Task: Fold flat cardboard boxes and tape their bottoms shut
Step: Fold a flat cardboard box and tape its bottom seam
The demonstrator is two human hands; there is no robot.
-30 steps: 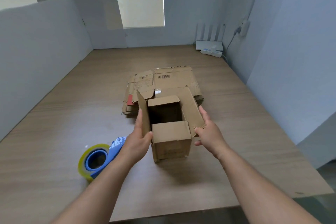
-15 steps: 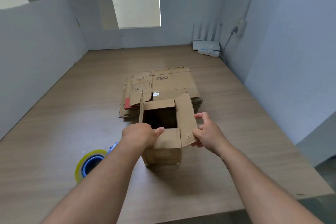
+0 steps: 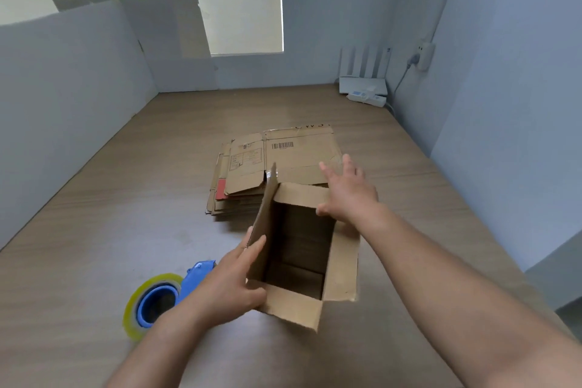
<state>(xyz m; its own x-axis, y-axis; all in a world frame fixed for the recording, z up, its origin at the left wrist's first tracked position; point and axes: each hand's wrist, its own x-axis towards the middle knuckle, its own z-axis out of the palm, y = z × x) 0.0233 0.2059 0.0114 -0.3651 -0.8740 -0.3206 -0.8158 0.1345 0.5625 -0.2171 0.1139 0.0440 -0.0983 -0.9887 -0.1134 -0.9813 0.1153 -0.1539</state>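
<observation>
Table (image 3: 132, 198), wood-grain, grey partitions on 3 sides.

1 opened box (image 3: 294, 309), near-centre of table, just in front of the flat stack, open end up toward the cam. 4 flaps counted: L flap stands upright, far flap lies back, R flap splays outward, near flap tips toward the viewer. Inside is dark; can't tell how the btm lies.

2 hands, both on the box.
- Left hand (image 3: 233, 280): gripping the box at its near-L corner. Fingers lie along the outside of the upright L flap, thumb hooked onto the near flap.
- Right hand (image 3: 349, 195): open, fingers spread and straight, palm down over the far-R corner. Thumb touches the far flap's edge, nothing grasped.

1 stack of flat boxes (image 3: 283, 161), behind the opened box, edges fanned out on the L side. No. of layers not readable. Top sheet shows 1 barcode and 1 printed label; 1 red patch shows lower in the stack.

1 tape roll (image 3: 134, 309), clear-yellowish, on a blue dispenser (image 3: 198, 274), lying on the table L of the box, partly hidden by the L forearm. Not touching the box.

Far R corner: 1 white router (image 3: 362, 85) w/ upright antennas, 1 power strip (image 3: 367, 99) just in front of it, 1 wall plug (image 3: 422, 57) w/ cable running down.

Back L: 1 cardboard sheet (image 3: 176, 41) leaning upright vs. the partition.
</observation>
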